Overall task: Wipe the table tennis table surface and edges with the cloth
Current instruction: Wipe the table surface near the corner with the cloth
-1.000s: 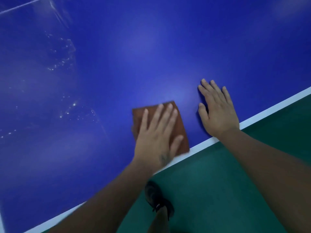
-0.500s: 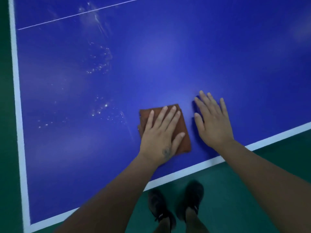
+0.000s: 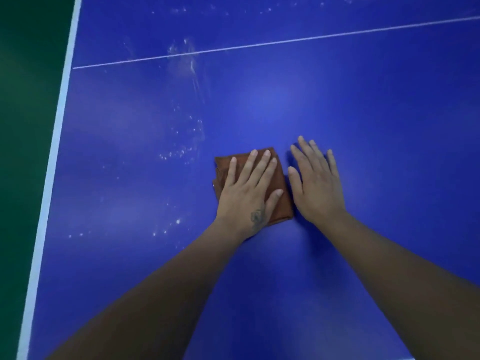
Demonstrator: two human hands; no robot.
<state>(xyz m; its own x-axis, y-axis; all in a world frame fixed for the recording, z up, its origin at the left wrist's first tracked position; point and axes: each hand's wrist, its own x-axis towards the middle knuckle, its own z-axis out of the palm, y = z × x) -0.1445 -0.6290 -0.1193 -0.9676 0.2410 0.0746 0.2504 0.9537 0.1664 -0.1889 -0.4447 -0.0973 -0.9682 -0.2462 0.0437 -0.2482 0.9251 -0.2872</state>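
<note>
Left hand (image 3: 246, 193) fingers spread flat, pressing folded brown cloth (image 3: 281, 198); right hand (image 3: 318, 183) flat on worktop (image 3: 363, 105). Risk: cloth misses white specks (image 3: 179, 152) or smears them.

Cloth (image 3: 281, 189) lies flat on the worktop (image 3: 363, 100), mid-surface. Left hand (image 3: 246, 193) rests flat on it. Right hand (image 3: 318, 185) flat on the worktop just right of the cloth. Droplets (image 3: 181, 152) lie left of the cloth. Centre line (image 3: 285, 42) runs beyond both hands; floor (image 3: 23, 126) lies far left.
</note>
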